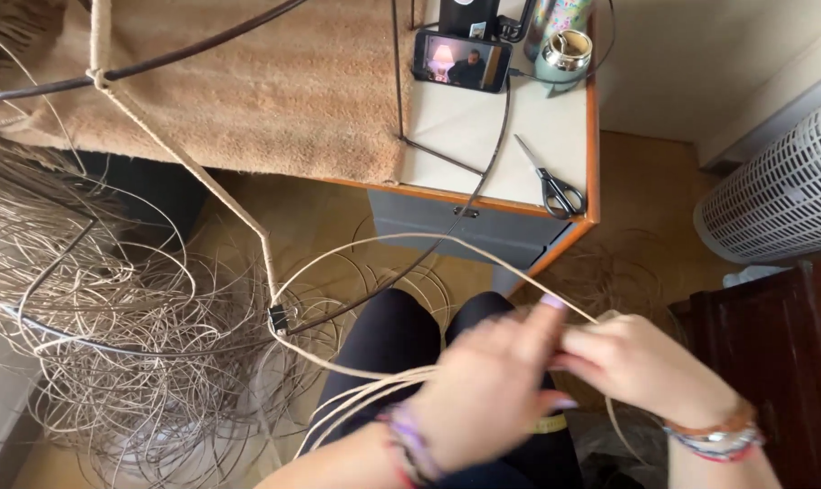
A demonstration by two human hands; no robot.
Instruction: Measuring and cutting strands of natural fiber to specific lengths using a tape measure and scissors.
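My left hand (487,385) and my right hand (641,362) meet low in the view, above my lap in black trousers. Both pinch thin pale rattan strands (374,385) that run left from my fingers to a small black binder clip (278,317) on a dark metal wire frame (157,62). One strand (410,237) arcs up from the clip and back down to my fingers. Part of the frame is wrapped in pale cord (184,158). My hands are slightly blurred.
A big tangle of loose rattan (93,317) lies at the left. The desk (483,136) carries scissors (555,186), a phone (462,61) with a lit screen, a cup (564,54) and a tan cloth (265,91). A white slatted basket (782,195) and dark wooden furniture (772,335) stand at the right.
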